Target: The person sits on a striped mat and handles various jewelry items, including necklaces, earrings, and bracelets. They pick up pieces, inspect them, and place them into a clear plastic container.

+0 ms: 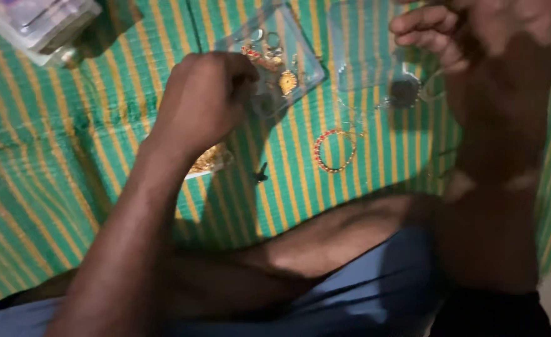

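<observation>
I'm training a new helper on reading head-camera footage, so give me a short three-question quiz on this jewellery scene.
1. True or false: the red and gold bangle lies flat on the striped green and yellow cloth, untouched by either hand.
2. Which hand is a closed fist beside the clear plastic tray of ornaments? A) left hand B) right hand
3. Fill in: the small dark piece on the cloth lies to the ____ of the bangle in the picture.

Key: 1 true; 2 A; 3 left.
</observation>
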